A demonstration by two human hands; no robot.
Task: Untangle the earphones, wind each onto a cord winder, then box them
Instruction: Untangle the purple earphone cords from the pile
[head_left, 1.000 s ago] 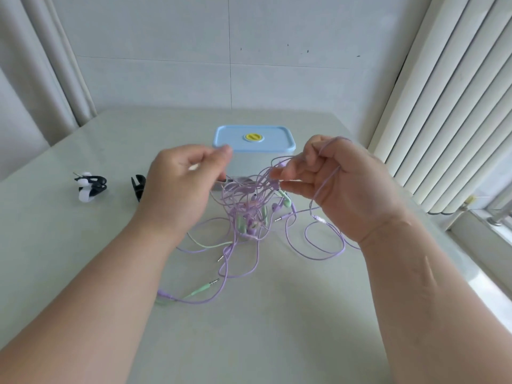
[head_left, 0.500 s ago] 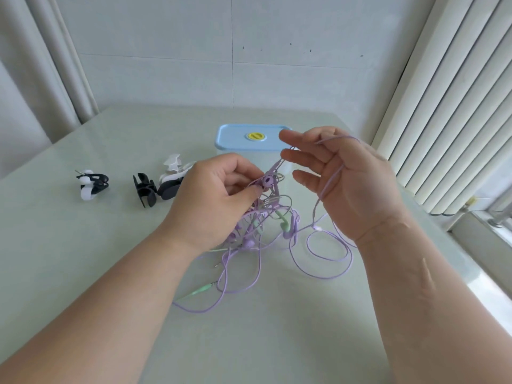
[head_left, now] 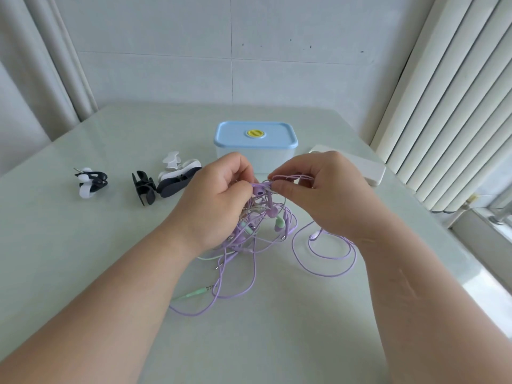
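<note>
Purple earphones [head_left: 257, 231] | left hand [head_left: 219, 200], right hand [head_left: 324, 189] pinch | green plug [head_left: 195, 293] points right

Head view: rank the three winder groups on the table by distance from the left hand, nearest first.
1. Black-and-white winders, just left of the left hand.
2. Black winder, further left.
3. Wound winder, far left.

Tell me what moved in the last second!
The left hand and the right hand came together over the earphones. A second ago they held the cords apart; now both pinch the tangle almost at the same spot. The cord winders and the closed box stayed put.
</note>
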